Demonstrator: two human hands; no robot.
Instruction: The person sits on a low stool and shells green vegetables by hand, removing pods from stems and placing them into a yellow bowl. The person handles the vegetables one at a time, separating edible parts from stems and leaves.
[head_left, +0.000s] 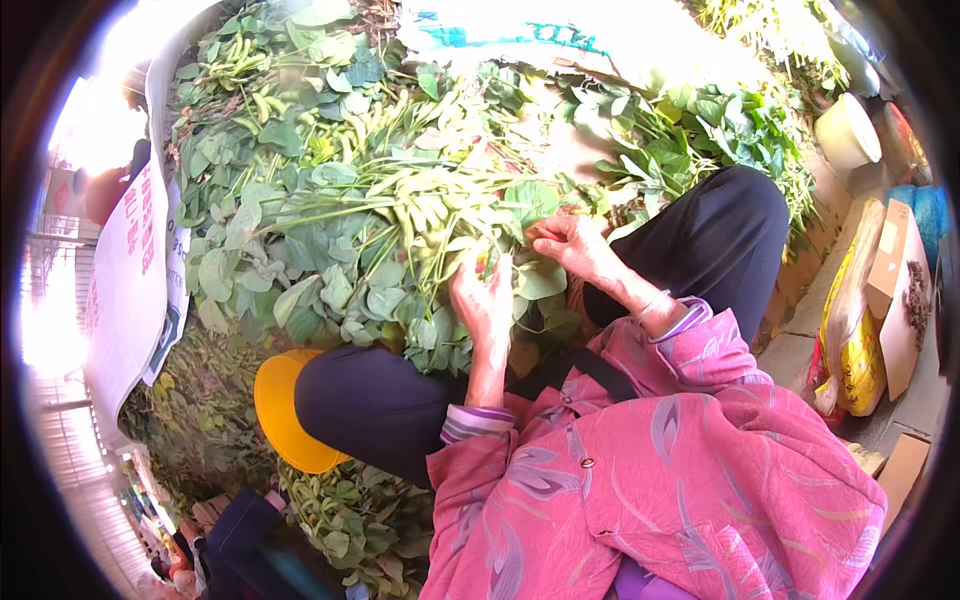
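My left hand (484, 300) is closed around the stems of a bunch of green bean plants, at the lower edge of the leafy heap before me. Green pods (424, 199) and long thin stems spread just above it. To the right, my right hand (566, 240) has thumb and forefinger pinched together beside a broad green leaf (532, 201); whether something small is between the fingertips cannot be told. More leaves (386, 289) lie left of my left hand, reaching down to my knee. Part of the bunch between the hands is hidden by the fingers.
A yellow round container (279, 412) stands by my left knee. White printed sacking (131, 285) rises at the left. Leafy plants (739, 127) lie beyond my right knee. At the right are a cream-coloured tub (847, 133), a yellow plastic package (859, 360) and a cardboard box (900, 292).
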